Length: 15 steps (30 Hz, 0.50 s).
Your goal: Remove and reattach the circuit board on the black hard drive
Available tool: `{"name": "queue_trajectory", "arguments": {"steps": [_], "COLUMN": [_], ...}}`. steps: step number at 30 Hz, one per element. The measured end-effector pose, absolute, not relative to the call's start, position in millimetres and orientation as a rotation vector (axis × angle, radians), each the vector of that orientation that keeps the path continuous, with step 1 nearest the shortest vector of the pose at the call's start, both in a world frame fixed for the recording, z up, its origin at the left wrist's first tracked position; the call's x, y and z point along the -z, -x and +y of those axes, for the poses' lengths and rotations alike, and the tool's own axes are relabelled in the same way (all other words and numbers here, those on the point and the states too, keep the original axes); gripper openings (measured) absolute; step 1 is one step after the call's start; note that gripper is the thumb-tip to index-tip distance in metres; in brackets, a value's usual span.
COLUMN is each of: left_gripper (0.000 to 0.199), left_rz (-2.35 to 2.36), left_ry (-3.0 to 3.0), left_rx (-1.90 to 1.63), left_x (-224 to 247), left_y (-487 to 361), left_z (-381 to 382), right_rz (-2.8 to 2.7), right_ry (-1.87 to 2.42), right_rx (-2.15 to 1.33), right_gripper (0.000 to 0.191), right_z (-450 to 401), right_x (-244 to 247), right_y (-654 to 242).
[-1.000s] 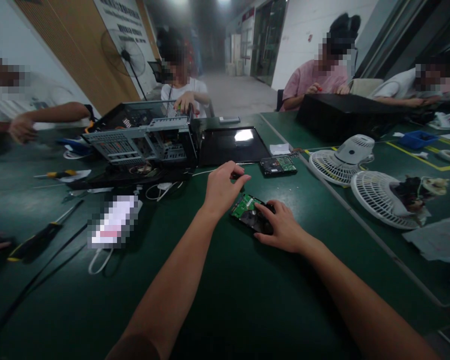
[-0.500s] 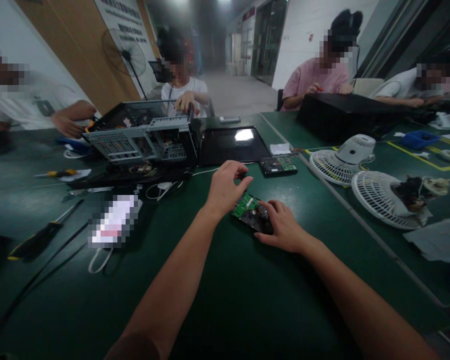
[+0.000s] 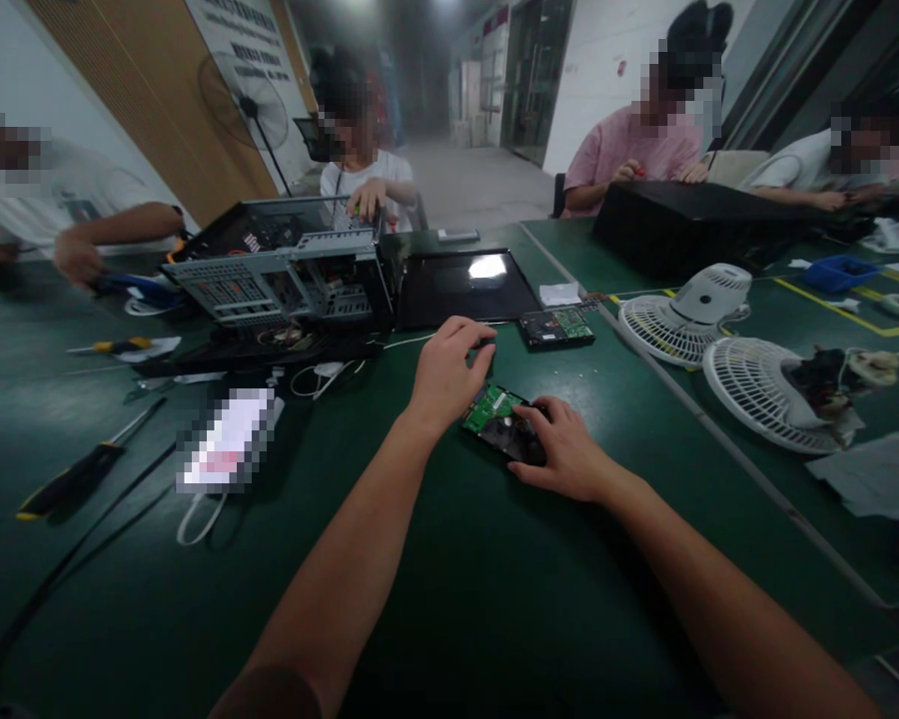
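Observation:
A hard drive (image 3: 503,424) lies on the green table with its green circuit board facing up. My right hand (image 3: 565,449) grips its right end, thumb along the near edge and fingers over the far side. Just beyond the drive's left end, my left hand (image 3: 449,374) is raised with thumb and fingertips bent into a pinch. Something small and dark shows at those fingertips, too small to name. A second hard drive (image 3: 556,329) rests farther back, beyond both hands.
An opened computer case (image 3: 285,275) stands back left beside a flat black panel (image 3: 464,290). Screwdriver (image 3: 94,464), cable and blurred phone (image 3: 229,439) lie left. White fan parts (image 3: 764,394) and a black case (image 3: 696,225) are right. Several co-workers sit around.
My left thumb has drawn in toward the fingers, and the hand has shifted slightly left. My right hand stays on the drive. At far left, a co-worker's hand has moved left with a blue object.

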<state>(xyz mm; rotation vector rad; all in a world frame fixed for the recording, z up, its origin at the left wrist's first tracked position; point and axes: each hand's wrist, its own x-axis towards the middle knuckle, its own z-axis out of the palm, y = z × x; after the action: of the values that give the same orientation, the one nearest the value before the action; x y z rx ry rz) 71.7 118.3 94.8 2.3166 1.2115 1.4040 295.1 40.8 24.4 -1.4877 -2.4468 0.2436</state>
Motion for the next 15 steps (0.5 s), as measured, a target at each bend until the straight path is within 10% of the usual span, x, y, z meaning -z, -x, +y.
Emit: {"name": "queue_trajectory", "arguments": {"steps": [15], "left_gripper": [0.014], "left_rz": [1.198], "left_ry": [-2.21], "left_rx": [-1.464], "left_x": [-88.5], "left_y": [-72.6], "left_z": [121.8], "right_rz": [-2.453], "right_ry": [1.484], "right_rx": [-0.257], "right_gripper": [0.081], "right_z": [41.0], "right_x": [-25.7], "right_y": [-294.9]}}
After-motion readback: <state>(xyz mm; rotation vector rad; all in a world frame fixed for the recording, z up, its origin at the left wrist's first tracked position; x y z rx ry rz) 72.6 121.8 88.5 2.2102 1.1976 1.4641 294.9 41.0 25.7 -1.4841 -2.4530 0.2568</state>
